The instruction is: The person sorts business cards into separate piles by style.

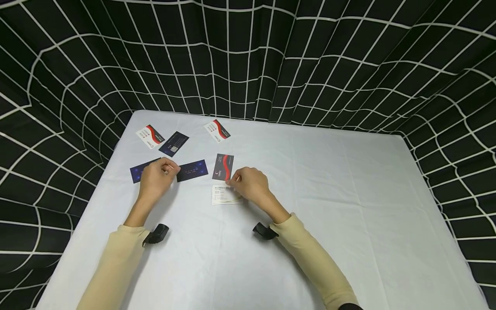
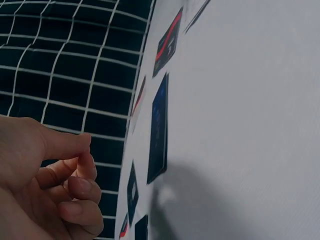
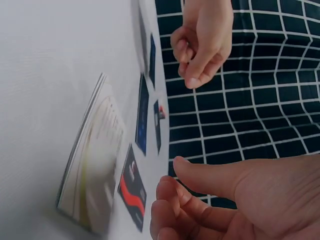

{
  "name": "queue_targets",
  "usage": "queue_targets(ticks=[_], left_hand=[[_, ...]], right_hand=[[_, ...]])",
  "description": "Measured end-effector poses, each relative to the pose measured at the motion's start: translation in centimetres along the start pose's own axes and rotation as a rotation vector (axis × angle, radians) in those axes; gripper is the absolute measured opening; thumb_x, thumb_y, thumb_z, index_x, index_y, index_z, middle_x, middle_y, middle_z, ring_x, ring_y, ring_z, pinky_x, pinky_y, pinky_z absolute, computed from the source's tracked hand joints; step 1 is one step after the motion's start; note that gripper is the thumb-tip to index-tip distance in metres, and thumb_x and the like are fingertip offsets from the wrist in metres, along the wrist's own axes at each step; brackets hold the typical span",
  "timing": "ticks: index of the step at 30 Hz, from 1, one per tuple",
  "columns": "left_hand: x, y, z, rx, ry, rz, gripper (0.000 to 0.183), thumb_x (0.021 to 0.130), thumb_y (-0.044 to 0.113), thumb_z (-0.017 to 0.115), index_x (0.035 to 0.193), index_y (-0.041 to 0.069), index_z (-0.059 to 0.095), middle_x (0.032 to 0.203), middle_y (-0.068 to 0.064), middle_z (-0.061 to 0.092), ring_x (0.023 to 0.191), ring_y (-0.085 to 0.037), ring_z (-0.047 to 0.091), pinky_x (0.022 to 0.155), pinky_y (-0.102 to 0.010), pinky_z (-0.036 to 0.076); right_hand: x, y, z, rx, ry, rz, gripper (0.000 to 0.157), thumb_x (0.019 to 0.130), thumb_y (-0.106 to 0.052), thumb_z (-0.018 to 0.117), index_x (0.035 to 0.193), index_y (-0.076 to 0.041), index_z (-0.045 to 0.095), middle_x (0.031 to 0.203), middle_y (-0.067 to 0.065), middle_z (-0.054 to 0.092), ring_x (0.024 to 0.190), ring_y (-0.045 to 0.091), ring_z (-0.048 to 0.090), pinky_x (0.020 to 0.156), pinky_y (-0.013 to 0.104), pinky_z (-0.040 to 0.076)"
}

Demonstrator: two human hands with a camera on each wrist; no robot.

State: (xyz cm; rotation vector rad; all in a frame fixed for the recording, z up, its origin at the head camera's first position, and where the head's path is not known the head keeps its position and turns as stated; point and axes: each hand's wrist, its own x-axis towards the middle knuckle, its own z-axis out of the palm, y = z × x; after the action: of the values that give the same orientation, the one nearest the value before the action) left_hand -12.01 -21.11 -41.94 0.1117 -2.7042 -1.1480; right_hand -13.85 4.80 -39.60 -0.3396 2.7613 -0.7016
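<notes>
My left hand (image 1: pixel 156 178) is above the left side of the table, its fingers curled and its thumb tip against the index finger, holding nothing. In the head view it overlaps one dark blue business card (image 1: pixel 138 173) and its fingertips lie at the edge of another blue card (image 1: pixel 195 170). Loosely curled, my right hand (image 1: pixel 251 184) has a gap between thumb and index finger (image 3: pixel 169 190) and nothing in it. Below it lies a small stack of white business cards (image 3: pixel 92 165), partly covered in the head view. Beyond the stack is a dark grey card (image 1: pixel 218 165) with a red wave.
Farther back lie a white, red and black card (image 1: pixel 146 137), a dark card with a QR code (image 1: pixel 176 142) and another white, red and black card (image 1: pixel 215 131). A white cloth covers the table (image 1: pixel 329 193). Black grid-patterned curtains (image 1: pixel 248 64) enclose its back and sides.
</notes>
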Motion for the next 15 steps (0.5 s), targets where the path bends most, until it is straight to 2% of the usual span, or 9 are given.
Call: queue_targets(ticks=[5, 9, 12, 15], left_hand=[[0.2, -0.5, -0.2, 0.024, 0.002, -0.004, 0.009, 0.088, 0.009, 0.07, 0.09, 0.0, 0.069, 0.071, -0.01, 0.062, 0.058, -0.018, 0.048, 0.056, -0.032, 0.036], [0.5, -0.2, 1.2, 0.063, -0.036, 0.053, 0.012, 0.088, 0.012, 0.072, 0.092, 0.001, 0.069, 0.072, -0.008, 0.064, 0.062, -0.022, 0.054, 0.059, -0.037, 0.04], [0.5, 0.9, 2.6, 0.08, -0.063, 0.078, 0.014, 0.088, 0.015, 0.073, 0.094, 0.003, 0.069, 0.071, -0.005, 0.064, 0.065, -0.024, 0.057, 0.063, -0.041, 0.043], [0.5, 2.2, 3.9, 0.098, -0.087, 0.075, 0.016, 0.088, 0.018, 0.073, 0.095, 0.004, 0.069, 0.07, -0.002, 0.062, 0.064, -0.022, 0.057, 0.061, -0.041, 0.045]], right_hand=[[1.5, -0.8, 0.2, -0.035, -0.015, -0.015, 0.024, 0.09, -0.034, 0.071, 0.078, -0.014, 0.072, 0.058, -0.005, 0.058, 0.056, 0.013, 0.053, 0.049, 0.026, 0.034], [3.5, -1.2, 0.1, -0.079, 0.022, -0.06, 0.022, 0.087, -0.03, 0.075, 0.078, -0.011, 0.07, 0.06, -0.003, 0.058, 0.056, 0.014, 0.051, 0.05, 0.027, 0.035], [5.2, -1.5, 0.1, -0.113, 0.022, -0.118, 0.02, 0.083, -0.027, 0.079, 0.089, -0.009, 0.072, 0.07, -0.001, 0.061, 0.063, 0.016, 0.053, 0.055, 0.03, 0.039], [6.9, -1.9, 0.1, -0.151, -0.019, -0.18, 0.035, 0.079, -0.026, 0.083, 0.107, -0.009, 0.072, 0.09, 0.004, 0.066, 0.081, 0.02, 0.059, 0.069, 0.035, 0.047]])
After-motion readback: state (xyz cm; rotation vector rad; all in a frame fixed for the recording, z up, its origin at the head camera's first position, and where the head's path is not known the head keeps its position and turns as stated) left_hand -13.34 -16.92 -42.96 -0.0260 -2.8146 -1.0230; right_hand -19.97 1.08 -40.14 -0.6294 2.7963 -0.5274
